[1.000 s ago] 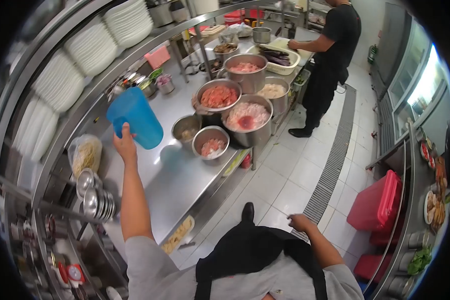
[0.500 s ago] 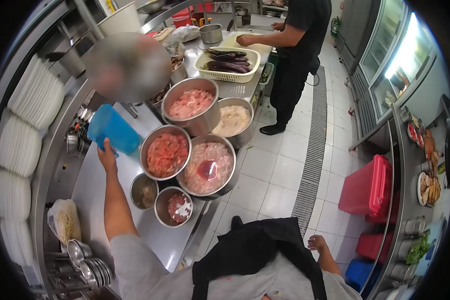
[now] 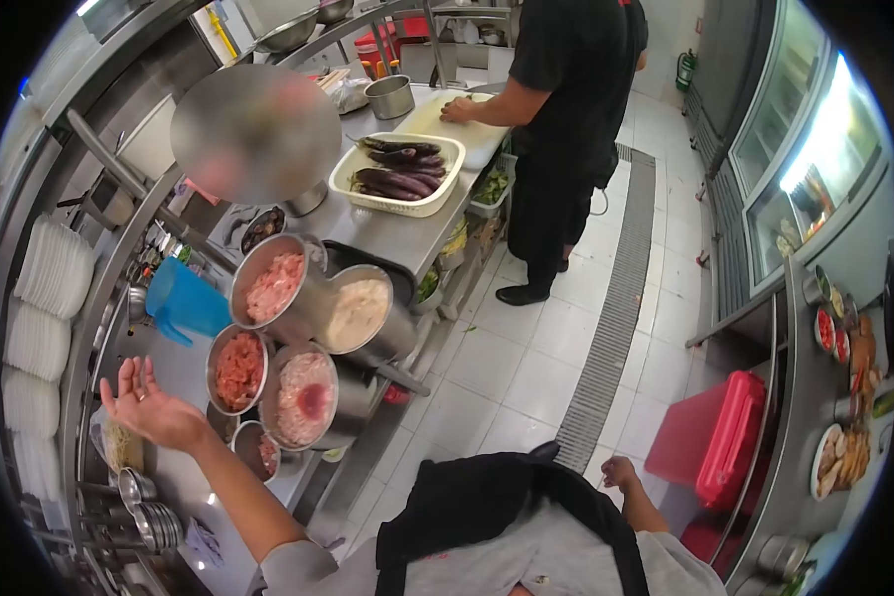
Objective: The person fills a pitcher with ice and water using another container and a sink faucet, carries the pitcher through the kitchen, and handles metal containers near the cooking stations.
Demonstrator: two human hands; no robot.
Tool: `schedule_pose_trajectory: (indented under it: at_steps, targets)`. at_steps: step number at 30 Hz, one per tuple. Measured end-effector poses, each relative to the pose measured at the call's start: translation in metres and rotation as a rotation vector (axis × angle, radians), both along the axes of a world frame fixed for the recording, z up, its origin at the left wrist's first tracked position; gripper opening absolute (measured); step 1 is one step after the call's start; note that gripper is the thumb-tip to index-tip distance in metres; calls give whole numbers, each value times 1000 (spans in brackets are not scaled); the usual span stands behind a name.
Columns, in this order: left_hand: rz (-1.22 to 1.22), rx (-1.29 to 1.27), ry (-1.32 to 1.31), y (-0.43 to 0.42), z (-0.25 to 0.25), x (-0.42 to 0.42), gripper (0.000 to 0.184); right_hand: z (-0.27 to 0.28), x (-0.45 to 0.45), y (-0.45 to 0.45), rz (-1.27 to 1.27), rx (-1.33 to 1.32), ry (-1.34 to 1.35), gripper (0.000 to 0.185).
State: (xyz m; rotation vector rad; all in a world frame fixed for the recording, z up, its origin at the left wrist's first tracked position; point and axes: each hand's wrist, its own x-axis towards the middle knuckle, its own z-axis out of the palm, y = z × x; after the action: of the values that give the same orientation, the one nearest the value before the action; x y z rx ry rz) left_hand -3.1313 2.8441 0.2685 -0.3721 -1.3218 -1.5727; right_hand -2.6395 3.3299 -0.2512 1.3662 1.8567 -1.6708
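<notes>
Grip spread and empty, the left hand (image 3: 159, 409) is hovering near the translucent blue plastic pitcher (image 3: 191, 301) standing on the stainless-steel desk (image 3: 223, 497); the right hand (image 3: 621, 473) is hanging half-curled, contents unclear. Releasing seems in hand; lifting would be calling for grasping its handle.

- Our floor (image 3: 487, 402) of pale square tiles starts below the long right edge of the steel table (image 3: 226, 502).
- Roughly parallel to that edge, we see a grey slatted drain (image 3: 606, 328) let into the tiles.
- Across the aisle from the same edge stands a glass-doored fridge (image 3: 777, 119), where we notice a bright white light (image 3: 812, 144).
- Past the table's far edge, we make out a white wall (image 3: 671, 32) and a fire extinguisher (image 3: 685, 70).
</notes>
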Motion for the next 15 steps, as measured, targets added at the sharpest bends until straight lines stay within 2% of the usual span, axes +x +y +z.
schedule_pose_trajectory:
  at_steps: [2,4,5,6,7,9,10,12,15]
  targets:
    - [-82,-123,170,64,2,38,56,-48,1,67,150,158,133,9]
    - [-219,-285,218,126,-9,62,62,4,-54,106,188,368,81,16]
    - [-302,-362,245,152,-14,67,65,64,-90,110,99,330,165,22]
    - [-335,-427,193,176,-20,70,64,57,-110,137,363,558,260,21]
    - [-397,-486,150,202,-29,72,64,61,-134,145,236,622,416,23]
    - [-571,-558,42,262,-48,68,61,80,-170,166,184,560,481,35]
    - [-654,-586,-32,286,-56,63,58,108,-185,174,217,541,417,40]
    - [-831,-648,-206,340,-70,46,52,125,-202,193,136,384,286,44]
    - [-1106,-716,-580,418,-89,16,43,104,-189,233,98,241,136,39]
